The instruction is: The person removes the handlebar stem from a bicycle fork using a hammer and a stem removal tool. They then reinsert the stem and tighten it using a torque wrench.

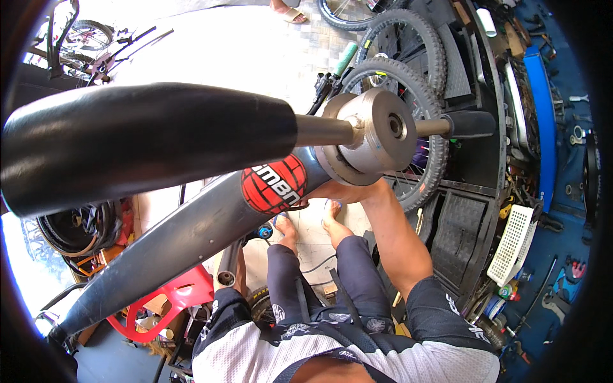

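A dark bicycle frame (pixel 185 242) slants across the view, with a round red sticker (pixel 274 185) near its upper end. At that end stands a press tool with thick round steel discs (pixel 383 127). Its bar carries a large black grip (pixel 147 140) on the left and a smaller dark grip (pixel 472 124) on the right. My right arm reaches up to the underside of the discs; only part of my right hand (pixel 345 192) shows there, its fingers hidden. My left hand is out of sight behind the frame, near an open-ended grey tube (pixel 227 276).
Bicycle wheels (pixel 412 83) lean against a black bench (pixel 472 159) on the right. Beyond it are a white perforated basket (pixel 513 246) and tools on a blue surface (pixel 555 281). A red plastic chair (pixel 185 293) stands at left. Another person's sandaled foot (pixel 292 14) shows at the top.
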{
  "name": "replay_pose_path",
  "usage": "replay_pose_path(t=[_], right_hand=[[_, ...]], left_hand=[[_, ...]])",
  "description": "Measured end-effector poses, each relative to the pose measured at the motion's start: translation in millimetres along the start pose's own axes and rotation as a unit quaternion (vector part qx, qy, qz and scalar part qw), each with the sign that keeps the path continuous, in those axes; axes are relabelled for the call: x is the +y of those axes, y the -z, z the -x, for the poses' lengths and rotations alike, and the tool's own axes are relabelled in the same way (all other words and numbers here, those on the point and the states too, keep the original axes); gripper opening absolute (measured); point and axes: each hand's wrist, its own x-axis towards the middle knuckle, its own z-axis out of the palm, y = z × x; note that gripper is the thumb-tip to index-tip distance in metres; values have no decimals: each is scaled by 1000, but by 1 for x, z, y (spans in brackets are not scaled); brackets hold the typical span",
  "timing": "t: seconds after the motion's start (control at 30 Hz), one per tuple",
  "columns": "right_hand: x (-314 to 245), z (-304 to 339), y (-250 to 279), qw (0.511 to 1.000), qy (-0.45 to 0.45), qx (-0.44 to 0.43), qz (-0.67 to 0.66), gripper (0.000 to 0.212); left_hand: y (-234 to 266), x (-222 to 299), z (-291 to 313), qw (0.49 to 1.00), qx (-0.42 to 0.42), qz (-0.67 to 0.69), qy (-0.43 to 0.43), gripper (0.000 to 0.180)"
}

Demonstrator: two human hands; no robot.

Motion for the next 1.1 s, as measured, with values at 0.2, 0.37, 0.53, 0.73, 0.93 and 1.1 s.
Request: replay_pose_path(t=[0.2, 0.37, 0.53, 0.73, 0.93, 1.1], right_hand=[[-1, 2, 0, 982, -149, -5, -114, 36], [-6, 2, 2, 991, -134, -17, -21, 48], [-9, 4, 3, 973, -189, -24, -129, 48], [0, 3, 1, 980, -178, -16, -85, 43], [8, 4, 8, 936, -155, -14, 316, 50], [3, 7, 14, 905, -184, -16, 382, 61]], left_hand=[[-10, 4, -31, 1000, -1, 18, -21, 36], [-9, 24, -42, 1000, -18, 1, -19, 37], [-10, 70, -60, 957, -114, -239, -122, 36], [-20, 65, -58, 968, 12, -119, -222, 37], [-38, 12, -75, 978, 9, -46, -202, 33], [-44, 42, -58, 944, 18, -260, -203, 16]])
